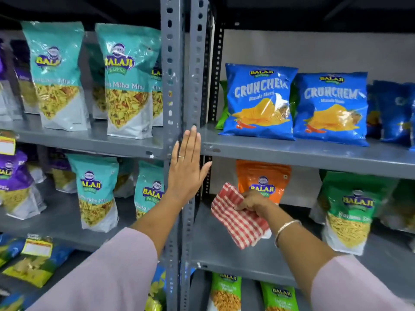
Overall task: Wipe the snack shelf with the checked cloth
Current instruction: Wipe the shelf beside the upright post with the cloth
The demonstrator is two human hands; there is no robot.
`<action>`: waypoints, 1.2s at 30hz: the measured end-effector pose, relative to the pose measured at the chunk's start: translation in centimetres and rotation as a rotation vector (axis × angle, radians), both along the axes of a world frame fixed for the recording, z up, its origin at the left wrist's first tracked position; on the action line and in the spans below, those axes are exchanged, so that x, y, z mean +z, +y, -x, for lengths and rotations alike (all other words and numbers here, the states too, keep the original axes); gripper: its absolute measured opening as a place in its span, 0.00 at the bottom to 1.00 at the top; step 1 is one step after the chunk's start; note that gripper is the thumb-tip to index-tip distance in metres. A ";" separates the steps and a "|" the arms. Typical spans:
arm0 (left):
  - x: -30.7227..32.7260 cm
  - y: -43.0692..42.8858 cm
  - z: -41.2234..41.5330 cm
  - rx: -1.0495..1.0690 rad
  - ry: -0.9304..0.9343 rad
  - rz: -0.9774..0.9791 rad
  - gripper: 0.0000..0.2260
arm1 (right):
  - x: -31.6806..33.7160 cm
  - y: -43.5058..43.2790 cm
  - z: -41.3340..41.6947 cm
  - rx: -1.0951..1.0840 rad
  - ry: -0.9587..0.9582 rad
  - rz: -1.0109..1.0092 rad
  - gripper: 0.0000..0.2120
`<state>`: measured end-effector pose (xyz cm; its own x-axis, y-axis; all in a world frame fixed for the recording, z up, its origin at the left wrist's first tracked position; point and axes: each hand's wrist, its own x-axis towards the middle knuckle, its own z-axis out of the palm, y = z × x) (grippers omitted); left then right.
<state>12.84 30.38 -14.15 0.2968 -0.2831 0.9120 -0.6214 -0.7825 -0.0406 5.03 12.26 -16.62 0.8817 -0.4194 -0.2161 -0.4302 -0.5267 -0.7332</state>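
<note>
A red-and-white checked cloth (239, 217) lies bunched on the left part of the grey middle shelf (224, 250) of the right-hand rack. My right hand (253, 202) presses down on it, fingers closed over its top edge. My left hand (187, 167) is flat and open, fingers together, resting against the grey perforated upright post (186, 70) between the two racks. An orange snack bag (262, 180) stands just behind the cloth and my right hand.
Blue Crunchem bags (258, 102) stand on the shelf above (314, 156). A green bag (350, 209) stands right of the cloth. Teal mix bags (125, 81) fill the left rack's shelves. More green bags (226, 292) sit below.
</note>
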 end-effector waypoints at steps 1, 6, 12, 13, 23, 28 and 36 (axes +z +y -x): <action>0.9 -0.5 -0.5 -0.004 -0.015 0.020 0.30 | -0.6 -0.3 -0.9 -0.006 -0.016 -0.043 0.07; 3.2 -2.1 -2.0 -0.020 -0.058 0.117 0.29 | -4.2 -1.1 -5.1 -0.011 -0.055 -0.209 0.14; 2.1 -2.3 -2.9 -0.104 -0.111 0.164 0.26 | -10.2 -1.0 -8.2 0.056 0.066 -0.262 0.18; 1.8 -2.3 -3.0 -0.107 -0.119 0.162 0.26 | -11.2 -0.9 -8.5 0.068 0.073 -0.284 0.18; -0.3 -1.7 -3.2 -0.049 -0.109 0.146 0.25 | -16.0 -1.8 -11.2 0.050 0.010 -0.274 0.12; -0.1 -1.8 -3.5 -0.046 -0.133 0.148 0.26 | -17.4 0.1 -10.3 0.269 -0.153 0.441 0.24; -0.2 -1.8 -3.6 -0.057 -0.168 0.174 0.25 | -20.8 2.3 -11.1 0.256 -0.030 0.406 0.33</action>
<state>16.48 28.58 -14.37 0.1250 -0.1296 0.9837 -0.6604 -0.7508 -0.0150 16.17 14.58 -37.45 0.9710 -0.2333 -0.0530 -0.2314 -0.8592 -0.4563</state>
